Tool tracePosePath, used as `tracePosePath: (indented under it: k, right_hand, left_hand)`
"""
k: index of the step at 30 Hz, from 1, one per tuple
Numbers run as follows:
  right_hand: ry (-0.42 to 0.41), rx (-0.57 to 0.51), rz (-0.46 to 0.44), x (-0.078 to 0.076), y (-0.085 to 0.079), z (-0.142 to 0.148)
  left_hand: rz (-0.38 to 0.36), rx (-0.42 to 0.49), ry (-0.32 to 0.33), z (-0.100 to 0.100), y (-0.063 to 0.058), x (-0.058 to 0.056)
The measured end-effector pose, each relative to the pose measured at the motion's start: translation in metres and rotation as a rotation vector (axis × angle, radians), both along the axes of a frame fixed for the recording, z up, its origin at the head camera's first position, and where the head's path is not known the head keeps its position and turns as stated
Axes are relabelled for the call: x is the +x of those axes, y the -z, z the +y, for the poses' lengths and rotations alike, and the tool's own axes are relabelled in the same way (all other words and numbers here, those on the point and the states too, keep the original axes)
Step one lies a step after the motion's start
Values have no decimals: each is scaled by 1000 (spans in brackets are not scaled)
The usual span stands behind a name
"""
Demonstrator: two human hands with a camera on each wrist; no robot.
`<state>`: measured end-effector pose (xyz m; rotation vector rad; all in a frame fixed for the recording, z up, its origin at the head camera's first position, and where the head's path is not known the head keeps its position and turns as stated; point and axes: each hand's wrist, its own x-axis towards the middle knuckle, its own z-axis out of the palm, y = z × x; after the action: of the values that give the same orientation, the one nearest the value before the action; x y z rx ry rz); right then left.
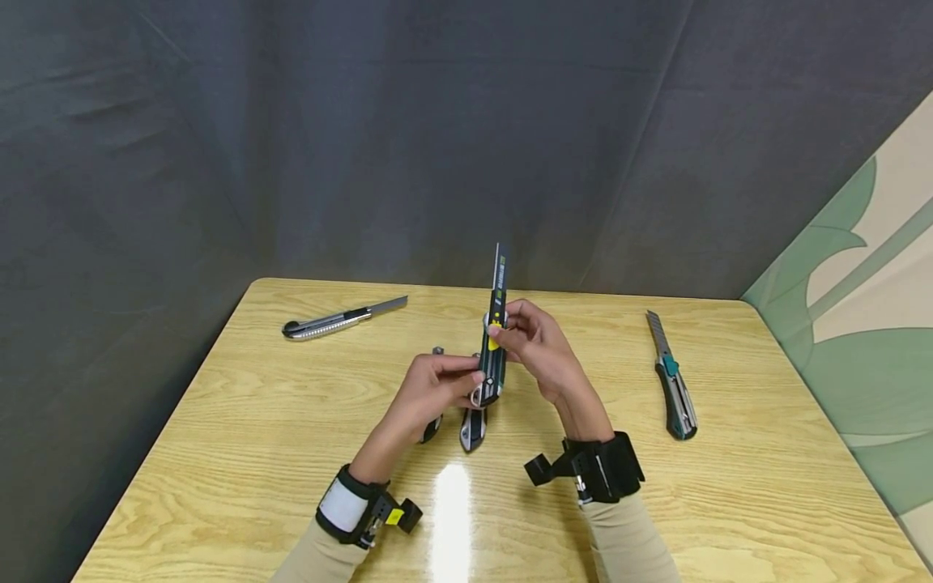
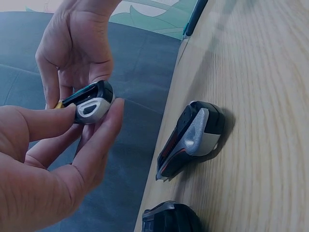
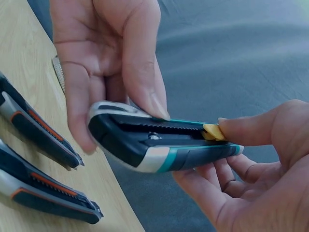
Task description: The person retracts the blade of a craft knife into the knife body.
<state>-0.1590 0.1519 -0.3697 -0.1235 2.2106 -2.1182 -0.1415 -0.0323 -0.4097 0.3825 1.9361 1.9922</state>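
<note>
Above the table, both hands hold a dark snap-off utility knife [image 1: 493,364] with teal trim and a yellow slider [image 3: 212,132]. Its long blade [image 1: 499,271] is out and points away toward the curtain. My left hand [image 1: 437,385] pinches the butt end, thumb on one side and fingers on the other. Farther up the handle, my right hand [image 1: 543,348] grips the knife, its thumb [image 3: 248,130] against the yellow slider. Beneath the hands, two dark utility knives with orange trim lie on the table, one [image 3: 50,193] beside the other [image 3: 41,130].
A silver utility knife [image 1: 324,325] with its blade out lies at the table's back left. Toward the right, another utility knife [image 1: 678,397] with a teal slider also has its blade out. A dark curtain [image 1: 437,146] stands behind the wooden table [image 1: 291,453].
</note>
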Motion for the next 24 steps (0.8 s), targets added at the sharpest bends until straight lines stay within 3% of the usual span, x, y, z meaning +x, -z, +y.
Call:
tracePosePath:
  k: [24]
  right_hand:
    - [-36,9,-8,1,4,-1]
  left_hand:
    - [-31,9,24,-6,-6,0]
